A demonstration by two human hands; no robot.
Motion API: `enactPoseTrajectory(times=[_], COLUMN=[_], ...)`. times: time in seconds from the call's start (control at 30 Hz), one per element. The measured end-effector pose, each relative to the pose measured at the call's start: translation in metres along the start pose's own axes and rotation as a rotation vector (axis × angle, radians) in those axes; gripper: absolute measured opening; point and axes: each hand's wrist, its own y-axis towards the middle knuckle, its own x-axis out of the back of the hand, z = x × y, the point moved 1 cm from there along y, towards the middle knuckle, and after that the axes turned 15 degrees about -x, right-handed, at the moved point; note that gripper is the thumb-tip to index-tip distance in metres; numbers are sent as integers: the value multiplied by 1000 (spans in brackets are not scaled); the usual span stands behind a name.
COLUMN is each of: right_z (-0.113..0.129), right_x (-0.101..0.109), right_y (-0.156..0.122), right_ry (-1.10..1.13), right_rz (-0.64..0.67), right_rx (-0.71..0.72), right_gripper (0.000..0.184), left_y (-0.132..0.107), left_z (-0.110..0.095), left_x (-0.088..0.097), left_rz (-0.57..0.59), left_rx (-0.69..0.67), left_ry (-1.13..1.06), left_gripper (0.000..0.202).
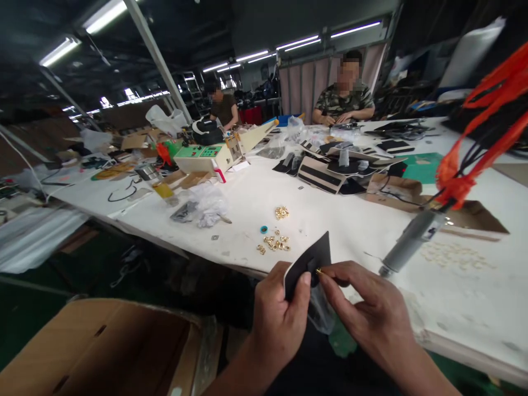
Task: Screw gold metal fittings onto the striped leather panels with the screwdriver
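Pinching a small gold piece between thumb and forefinger, the right hand works close against a black panel. The left hand grips that panel by its lower left part, thumb pressed flat on the dark face and the other fingers behind it. The panel stands tilted, its upper right corner pointing up, and in this view it overlaps the front edge of the white table.

Just past the panel, loose gold fittings lie scattered near that front edge, with a blue-rimmed cap beside them and a tighter gold heap farther in. Left of these, a stretch of white tabletop runs to a crumpled clear bag; another opens behind the heap, up to stacked black and beige pieces.

Room is tighter on the right: a grey cylindrical tool, slanting below orange strips, has its tip near the right hand's knuckles; whether they touch, I cannot tell. Beyond it sit pale small pieces and an open cardboard tray. At lower left, a large carton stands below the table edge.
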Motion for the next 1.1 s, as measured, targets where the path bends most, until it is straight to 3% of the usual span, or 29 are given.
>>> enactPoseTrajectory(times=[0.37,0.53,0.7,0.9,1.1], right_z=[-4,-9,-12,-15,-10], right_x=[9,15,18,17,9], right_y=[-9,-9,-11,-22,-30], right_ry=[-28,-117,-80,-5,-47], right_rz=[-83,-48,-29,-115,-158], right_rx=[23,54,38,-102,-17], right_gripper=[6,2,5,8,8], left_y=[-2,1,-1,-16,-25], left_z=[-12,-17,-23,-26,-27], left_x=[-16,-19,-21,-24,-27], left_rz=[84,124,132,159,119], left_rx=[-97,-154,-170,-142,-162], left_ry=[65,62,66,31,55], left_gripper=[13,17,21,32,43])
